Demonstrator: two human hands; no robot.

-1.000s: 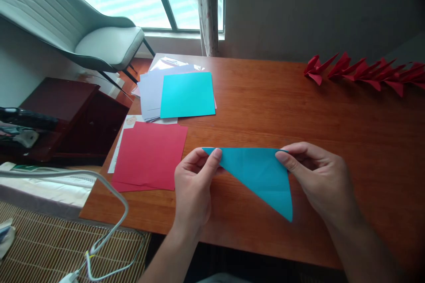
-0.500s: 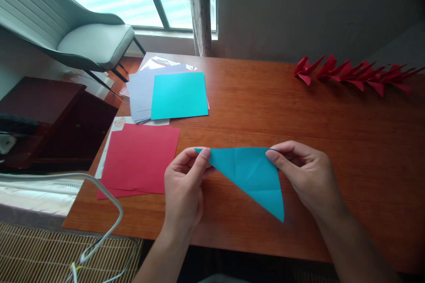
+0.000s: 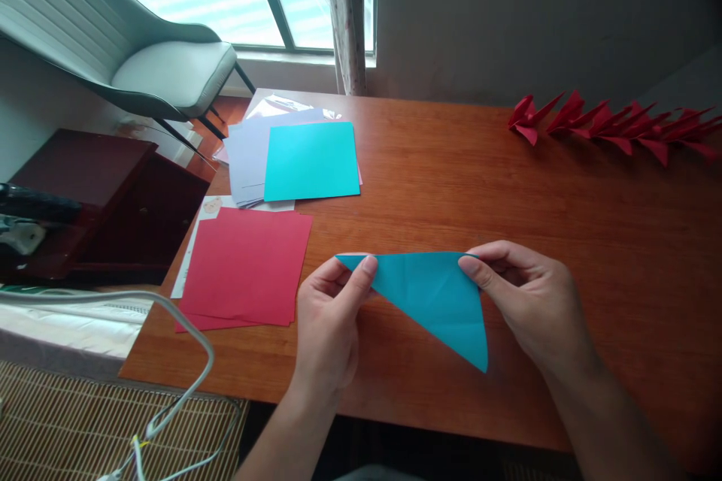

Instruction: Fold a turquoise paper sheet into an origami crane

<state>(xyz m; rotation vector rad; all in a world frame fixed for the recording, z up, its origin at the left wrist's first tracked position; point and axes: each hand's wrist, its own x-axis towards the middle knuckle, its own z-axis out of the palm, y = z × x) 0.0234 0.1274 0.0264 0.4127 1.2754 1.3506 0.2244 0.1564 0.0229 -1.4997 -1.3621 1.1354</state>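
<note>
A blue paper triangle [image 3: 434, 301] with faint creases is held over the front of the wooden table, its long slanted side facing down and left, one point hanging down. My left hand [image 3: 332, 308] pinches its upper left end between thumb and fingers. The upper right corner is pinched in my right hand [image 3: 524, 293]. Left of my hands lie red paper sheets [image 3: 245, 267]. Behind those, a turquoise sheet [image 3: 313, 161] rests on pale lavender sheets [image 3: 245, 165].
Red folded paper figures [image 3: 614, 128] stand in a row at the back right of the wooden table [image 3: 429, 165]. A pale chair [image 3: 174, 71] is beyond the left end. A white cable [image 3: 197, 346] loops past the front left edge.
My left hand has slid a little to the right along the triangle's top edge, closer to my right hand. The whole view has shifted slightly. Both hands keep their pinch.
</note>
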